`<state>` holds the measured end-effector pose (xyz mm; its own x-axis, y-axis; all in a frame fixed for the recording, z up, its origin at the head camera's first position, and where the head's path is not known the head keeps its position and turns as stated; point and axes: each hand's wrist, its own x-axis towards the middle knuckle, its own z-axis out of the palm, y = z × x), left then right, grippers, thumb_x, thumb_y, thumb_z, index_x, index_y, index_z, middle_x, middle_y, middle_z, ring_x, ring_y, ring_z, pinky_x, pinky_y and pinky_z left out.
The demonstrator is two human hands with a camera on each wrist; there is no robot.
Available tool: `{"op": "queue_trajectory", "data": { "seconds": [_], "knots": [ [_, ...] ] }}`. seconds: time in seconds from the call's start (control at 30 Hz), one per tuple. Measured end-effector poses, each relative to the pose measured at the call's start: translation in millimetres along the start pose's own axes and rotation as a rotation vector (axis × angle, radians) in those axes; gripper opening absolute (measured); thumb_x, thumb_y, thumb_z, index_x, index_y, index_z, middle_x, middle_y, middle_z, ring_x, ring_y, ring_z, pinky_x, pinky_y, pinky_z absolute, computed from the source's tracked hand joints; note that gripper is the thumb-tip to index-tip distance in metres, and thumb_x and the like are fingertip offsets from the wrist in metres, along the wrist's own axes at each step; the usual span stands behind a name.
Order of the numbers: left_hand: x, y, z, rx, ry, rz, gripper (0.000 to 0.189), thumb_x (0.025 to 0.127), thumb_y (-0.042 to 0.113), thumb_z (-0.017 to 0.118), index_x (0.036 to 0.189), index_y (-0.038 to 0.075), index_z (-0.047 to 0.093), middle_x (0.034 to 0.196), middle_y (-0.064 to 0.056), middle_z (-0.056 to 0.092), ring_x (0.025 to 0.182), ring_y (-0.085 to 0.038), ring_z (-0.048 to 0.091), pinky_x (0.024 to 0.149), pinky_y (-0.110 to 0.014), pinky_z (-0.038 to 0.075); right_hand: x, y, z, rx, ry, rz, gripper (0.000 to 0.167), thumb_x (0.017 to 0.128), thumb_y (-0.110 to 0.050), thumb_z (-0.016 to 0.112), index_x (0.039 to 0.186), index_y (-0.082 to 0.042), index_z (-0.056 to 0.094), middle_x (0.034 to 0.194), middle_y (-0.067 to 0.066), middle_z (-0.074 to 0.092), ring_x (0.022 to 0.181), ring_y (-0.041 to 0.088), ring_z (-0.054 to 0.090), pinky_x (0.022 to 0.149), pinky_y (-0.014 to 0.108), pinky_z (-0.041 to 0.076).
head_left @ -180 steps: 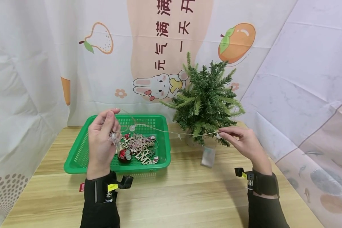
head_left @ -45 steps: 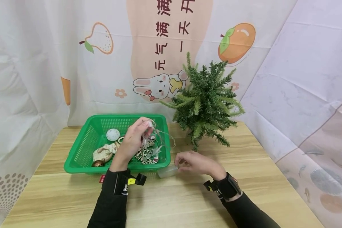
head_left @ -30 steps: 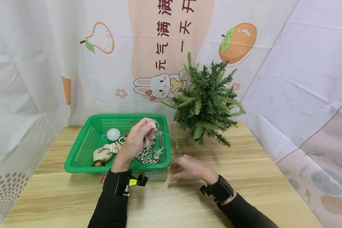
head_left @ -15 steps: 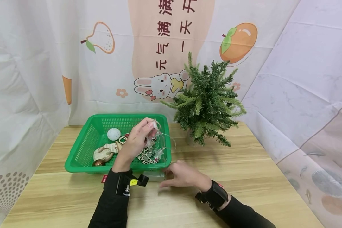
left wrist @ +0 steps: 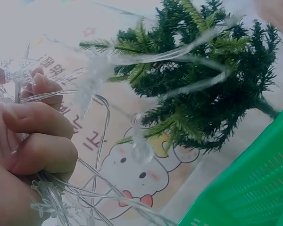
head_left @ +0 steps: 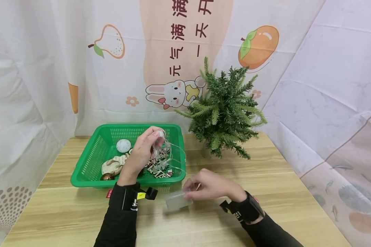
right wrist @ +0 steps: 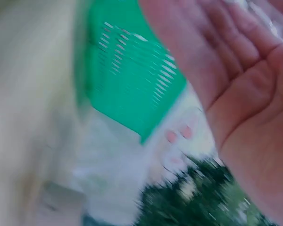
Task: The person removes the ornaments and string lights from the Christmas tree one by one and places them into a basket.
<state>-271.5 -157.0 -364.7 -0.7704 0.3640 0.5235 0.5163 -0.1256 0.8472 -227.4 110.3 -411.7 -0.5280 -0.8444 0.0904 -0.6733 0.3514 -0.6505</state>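
My left hand [head_left: 142, 151] holds a bunch of clear string lights [left wrist: 92, 80] over the right part of the green basket [head_left: 89, 161]. Star-shaped and other clear bulbs hang on thin wires from its curled fingers. One wire loops down past the basket's right rim towards my right hand [head_left: 208, 185]. The right hand pinches the right end of a small translucent battery box [head_left: 177, 200], blurred, in front of the basket. In the right wrist view, my palm fills the right side and the pinch is out of sight.
Inside the basket lie a white speckled ball [head_left: 123, 145], a cream figure ornament [head_left: 112, 166], a copper-coloured ball [head_left: 107, 176] and wooden cut-outs [head_left: 160, 168]. A small artificial Christmas tree [head_left: 225, 109] stands at the table's back right, before a printed curtain [head_left: 111, 85].
The lights, earlier stretched between both hands, are bunched in my left hand. The box went from below the tree to the basket's front edge, then came out towards me with the right hand.
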Motion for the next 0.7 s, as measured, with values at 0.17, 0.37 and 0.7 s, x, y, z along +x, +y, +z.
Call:
{"op": "queue_trajectory", "data": {
  "seconds": [0.17,0.37,0.7],
  "knots": [
    [0.2,0.8,-1.1,-0.020,-0.027,-0.069,0.041,0.111,0.032,0.034,0.109,-0.005,0.052,0.085,-0.019,0.047,0.053,-0.024,0.034,0.044,-0.038,0.030,-17.7,-17.7,-25.6,0.144,0.205,0.015,0.017,0.096,-0.016,0.072,0.110,-0.006,0.074,0.088,-0.005,0.075,0.066,0.006,0.067,0.055,0.027,0.057],
    [2.5,-3.1,8.6,-0.057,-0.134,-0.144,0.039,0.111,0.034,0.036,0.110,-0.001,0.052,0.088,-0.017,0.048,0.055,-0.019,0.036,0.048,-0.033,0.032,-19.6,-25.6,-29.8,0.252,0.496,0.100,0.017,0.095,-0.003,0.071,0.111,0.002,0.072,0.085,0.005,0.075,0.068,0.018,0.071,0.059,0.035,0.060],
    [5.6,-11.8,21.1,0.068,-0.176,-0.200,0.031,0.113,0.032,0.036,0.115,0.010,0.057,0.096,-0.013,0.048,0.069,-0.029,0.044,0.059,-0.029,0.041,-11.1,-23.0,-24.9,0.334,0.675,0.234,0.024,0.097,-0.014,0.071,0.114,0.002,0.072,0.093,0.013,0.076,0.074,0.024,0.074,0.068,0.037,0.062]
  ]
}}
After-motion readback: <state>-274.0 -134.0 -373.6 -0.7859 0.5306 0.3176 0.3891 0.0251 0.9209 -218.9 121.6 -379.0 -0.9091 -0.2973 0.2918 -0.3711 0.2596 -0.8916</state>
